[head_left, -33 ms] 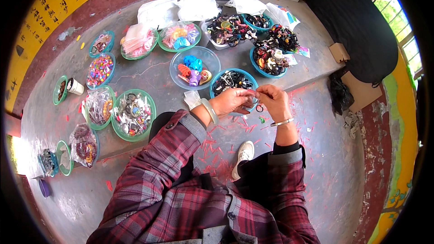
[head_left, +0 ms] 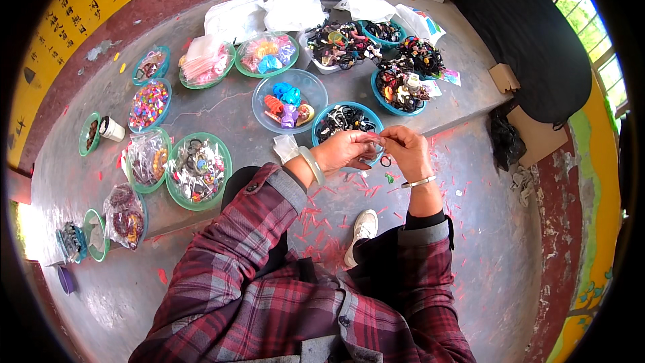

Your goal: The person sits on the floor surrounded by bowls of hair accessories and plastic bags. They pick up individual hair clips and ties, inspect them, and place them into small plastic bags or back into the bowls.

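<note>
My left hand (head_left: 344, 150) and my right hand (head_left: 407, 152) meet just over the near edge of a blue basin (head_left: 380, 121) holding several black hair ties (head_left: 344, 119). A small dark ring, which looks like a hair tie (head_left: 385, 165), hangs below the pinched fingertips of my right hand. My left thumb and fingers are closed close beside it, their tips almost touching the right ones. What the left fingertips pinch is too small to make out. A pale bangle circles my left wrist, and a silver one my right.
Around stand a clear bowl (head_left: 257, 111) with coloured hair claws, a green basin (head_left: 226, 185) of small packets, a blue basin (head_left: 396, 111) of hair ties and a white tub (head_left: 310, 57). White bags (head_left: 235, 19) lie behind. Red scraps (head_left: 316, 228) litter the floor by my shoe (head_left: 365, 226).
</note>
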The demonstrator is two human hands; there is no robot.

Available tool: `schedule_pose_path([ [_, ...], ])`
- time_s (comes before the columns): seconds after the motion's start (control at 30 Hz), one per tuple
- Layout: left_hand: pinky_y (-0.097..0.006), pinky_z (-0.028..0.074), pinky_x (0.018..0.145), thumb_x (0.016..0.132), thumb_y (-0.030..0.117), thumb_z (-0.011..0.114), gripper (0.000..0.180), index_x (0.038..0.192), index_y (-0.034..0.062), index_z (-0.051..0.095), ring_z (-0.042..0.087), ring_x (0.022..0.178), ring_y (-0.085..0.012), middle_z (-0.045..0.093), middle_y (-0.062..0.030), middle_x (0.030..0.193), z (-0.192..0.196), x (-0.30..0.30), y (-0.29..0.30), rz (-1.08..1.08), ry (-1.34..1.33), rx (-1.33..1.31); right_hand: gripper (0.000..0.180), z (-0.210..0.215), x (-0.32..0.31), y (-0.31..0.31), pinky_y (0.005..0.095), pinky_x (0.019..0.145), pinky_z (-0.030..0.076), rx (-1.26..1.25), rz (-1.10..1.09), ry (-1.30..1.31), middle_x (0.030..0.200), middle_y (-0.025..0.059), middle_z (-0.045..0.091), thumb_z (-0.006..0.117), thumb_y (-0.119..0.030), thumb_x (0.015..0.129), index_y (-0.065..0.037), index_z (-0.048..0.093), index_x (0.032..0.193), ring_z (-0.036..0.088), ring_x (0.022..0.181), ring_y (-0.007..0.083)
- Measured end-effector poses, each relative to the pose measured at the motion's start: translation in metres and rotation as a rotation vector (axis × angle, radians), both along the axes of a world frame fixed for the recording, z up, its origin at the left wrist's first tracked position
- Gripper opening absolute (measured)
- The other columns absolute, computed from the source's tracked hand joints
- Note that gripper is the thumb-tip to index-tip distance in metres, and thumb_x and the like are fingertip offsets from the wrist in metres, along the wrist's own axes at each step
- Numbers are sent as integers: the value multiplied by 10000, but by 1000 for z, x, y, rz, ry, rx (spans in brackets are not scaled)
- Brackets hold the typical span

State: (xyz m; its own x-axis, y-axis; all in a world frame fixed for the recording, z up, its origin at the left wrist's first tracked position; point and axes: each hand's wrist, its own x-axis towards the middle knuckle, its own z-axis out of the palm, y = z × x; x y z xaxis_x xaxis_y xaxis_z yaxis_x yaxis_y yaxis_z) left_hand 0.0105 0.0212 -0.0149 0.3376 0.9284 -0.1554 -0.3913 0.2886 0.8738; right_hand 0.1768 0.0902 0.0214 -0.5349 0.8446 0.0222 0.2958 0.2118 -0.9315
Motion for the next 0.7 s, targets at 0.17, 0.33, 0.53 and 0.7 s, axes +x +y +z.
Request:
schedule_pose_path([
  [0.17, -283, 471, 753, 885, 235, 460, 319, 1163, 80, 467, 529, 980, -105, 560, -19, 1044, 2, -2, 1, 22, 75, -27, 118, 1, -3, -3, 242, 596, 452, 148, -46, -122, 720, 61, 622, 608, -47, 708, -42, 638, 821, 575, 645, 109],
  [0.33, -312, 463, 794, 895, 258, 432, 332, 1162, 64, 461, 527, 1000, -130, 550, -36, 1071, -1, -2, -1, 55, -40, -34, 139, -2, -4, -3, 277, 612, 466, 249, -31, -158, 755, 98, 623, 616, -58, 690, -54, 636, 827, 606, 666, 192],
  [0.53, -338, 451, 842, 902, 260, 410, 347, 1165, 37, 454, 530, 1001, -156, 538, -68, 1083, -4, -2, 0, 81, -111, -28, 115, 3, -8, -8, 299, 609, 470, 423, -22, -164, 760, 107, 616, 615, -68, 689, -47, 627, 802, 609, 684, 239],
  [0.7, -320, 449, 850, 903, 239, 407, 341, 1162, 23, 454, 549, 960, -163, 541, -83, 1067, 2, -1, -1, 72, -103, -10, 110, 10, -12, -14, 321, 591, 467, 483, -37, -196, 749, 113, 604, 611, -79, 687, -56, 626, 794, 597, 672, 269],
])
